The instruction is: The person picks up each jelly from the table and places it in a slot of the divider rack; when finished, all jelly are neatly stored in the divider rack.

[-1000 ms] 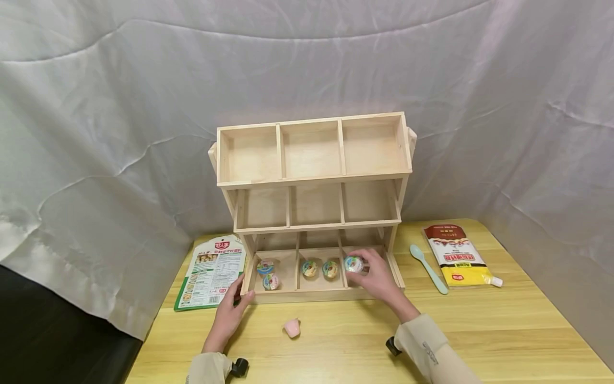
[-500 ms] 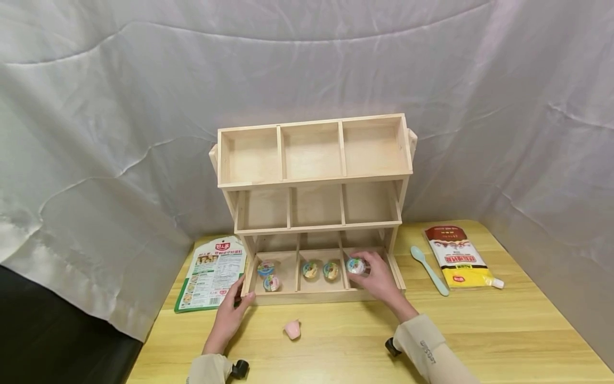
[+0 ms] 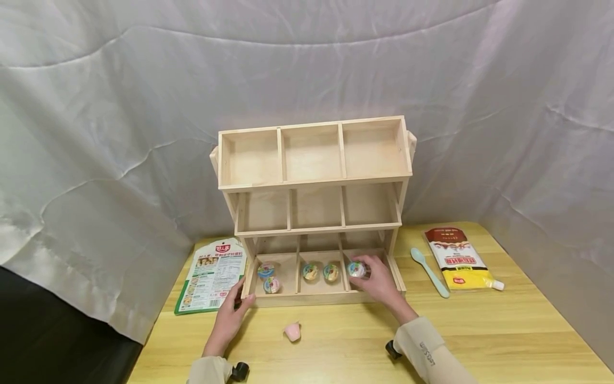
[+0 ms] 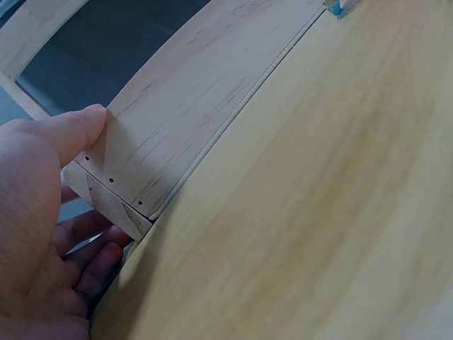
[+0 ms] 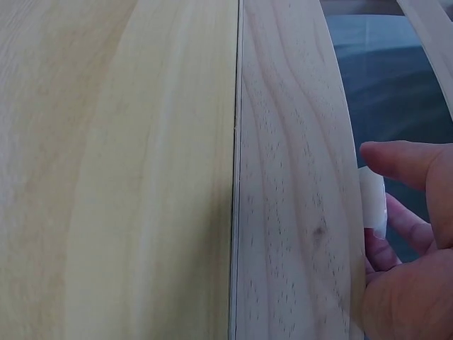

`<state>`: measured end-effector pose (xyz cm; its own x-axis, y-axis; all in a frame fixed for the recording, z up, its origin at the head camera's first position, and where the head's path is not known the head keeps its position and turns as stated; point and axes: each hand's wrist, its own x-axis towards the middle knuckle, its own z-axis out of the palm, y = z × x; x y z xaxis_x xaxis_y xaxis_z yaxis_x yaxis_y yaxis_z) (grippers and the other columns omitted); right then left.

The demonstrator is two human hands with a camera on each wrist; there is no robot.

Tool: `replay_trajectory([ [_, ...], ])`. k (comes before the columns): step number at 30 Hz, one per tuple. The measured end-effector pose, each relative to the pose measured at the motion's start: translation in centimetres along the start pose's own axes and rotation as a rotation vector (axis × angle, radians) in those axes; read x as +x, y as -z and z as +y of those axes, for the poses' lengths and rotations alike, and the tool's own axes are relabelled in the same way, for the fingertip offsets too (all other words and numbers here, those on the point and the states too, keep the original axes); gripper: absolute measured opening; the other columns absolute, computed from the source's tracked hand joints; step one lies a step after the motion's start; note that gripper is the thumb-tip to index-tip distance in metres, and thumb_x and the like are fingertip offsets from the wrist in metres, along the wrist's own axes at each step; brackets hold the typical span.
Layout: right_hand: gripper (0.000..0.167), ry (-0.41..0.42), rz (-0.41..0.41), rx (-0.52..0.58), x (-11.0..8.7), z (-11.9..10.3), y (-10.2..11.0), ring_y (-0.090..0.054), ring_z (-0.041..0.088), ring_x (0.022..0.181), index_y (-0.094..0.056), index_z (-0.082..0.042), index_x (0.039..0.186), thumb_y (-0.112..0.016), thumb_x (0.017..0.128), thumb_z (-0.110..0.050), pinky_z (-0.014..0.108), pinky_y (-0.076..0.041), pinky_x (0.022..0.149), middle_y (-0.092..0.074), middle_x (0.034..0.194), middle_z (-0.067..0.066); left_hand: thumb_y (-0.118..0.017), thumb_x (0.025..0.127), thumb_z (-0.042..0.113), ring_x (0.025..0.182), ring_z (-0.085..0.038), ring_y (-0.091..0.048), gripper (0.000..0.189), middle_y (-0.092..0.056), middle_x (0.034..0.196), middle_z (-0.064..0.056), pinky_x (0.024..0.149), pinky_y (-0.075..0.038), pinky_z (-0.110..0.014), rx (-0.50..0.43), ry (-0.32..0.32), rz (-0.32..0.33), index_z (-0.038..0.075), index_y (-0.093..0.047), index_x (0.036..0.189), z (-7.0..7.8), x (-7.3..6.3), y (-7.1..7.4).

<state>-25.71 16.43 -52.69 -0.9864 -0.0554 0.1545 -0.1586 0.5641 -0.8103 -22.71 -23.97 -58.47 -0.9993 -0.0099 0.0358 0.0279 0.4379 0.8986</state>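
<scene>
My right hand (image 3: 381,282) holds a small jelly cup (image 3: 356,269) with a printed foil lid, inside the bottom right compartment of a three-tier wooden shelf (image 3: 312,301). In the right wrist view, the cup's pale side (image 5: 373,202) shows between thumb and fingers, partly behind the front board. My left hand (image 3: 230,320) grips the bottom tier's front left corner. Its thumb (image 4: 85,127) lies at the board's top edge and the fingers curl round the end. Two jelly cups (image 3: 271,285) lie in the bottom left compartment, and two yellowish ones (image 3: 310,272) stand in the middle.
A pink jelly cup (image 3: 292,332) lies on the table in front of the shelf. To the left is a flat green-and-white food packet (image 3: 211,277). A pale green spoon (image 3: 430,273) and a spouted pouch (image 3: 458,258) lie to the right. Grey curtain (image 3: 307,74) hangs behind.
The right hand and its jelly cup have shifted very slightly right and toward the front in the compartment. The left hand stays at the corner. The head view has tilted a little.
</scene>
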Motion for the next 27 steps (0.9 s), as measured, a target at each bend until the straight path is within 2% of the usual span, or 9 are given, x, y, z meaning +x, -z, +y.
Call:
replay_trajectory([
  [10, 0.047, 0.017, 0.003, -0.043, 0.12, 0.37, -0.16, -0.062, 0.029, 0.102, -0.067, -0.004, 0.128, -0.085, 0.085, -0.011, 0.037, -0.055, 0.082, -0.061, 0.124, 0.020, -0.062, 0.104, 0.040, 0.140, -0.038, -0.049, 0.071, -0.044, 0.158, -0.023, 0.114, -0.039, -0.059, 0.009, 0.003, 0.009, 0.020, -0.030, 0.164, -0.04, 0.01, -0.03],
  [19, 0.047, 0.021, -0.001, -0.071, 0.00, 0.27, -0.11, -0.063, 0.030, 0.103, -0.067, -0.005, 0.127, -0.086, 0.085, -0.014, 0.044, -0.057, 0.084, -0.062, 0.123, 0.019, -0.061, 0.105, 0.041, 0.143, -0.042, -0.046, 0.071, -0.040, 0.161, -0.025, 0.114, -0.039, -0.061, 0.022, -0.011, -0.003, 0.018, -0.029, 0.165, 0.20, -0.06, 0.09],
  [27, 0.047, 0.018, 0.005, -0.075, -0.12, 0.31, -0.19, -0.063, 0.030, 0.102, -0.068, -0.006, 0.127, -0.086, 0.083, -0.012, 0.042, -0.057, 0.083, -0.062, 0.121, 0.018, -0.061, 0.105, 0.042, 0.144, -0.041, -0.045, 0.072, -0.039, 0.161, -0.025, 0.116, -0.038, -0.060, 0.014, -0.007, -0.007, 0.018, -0.030, 0.164, 0.08, -0.10, 0.08],
])
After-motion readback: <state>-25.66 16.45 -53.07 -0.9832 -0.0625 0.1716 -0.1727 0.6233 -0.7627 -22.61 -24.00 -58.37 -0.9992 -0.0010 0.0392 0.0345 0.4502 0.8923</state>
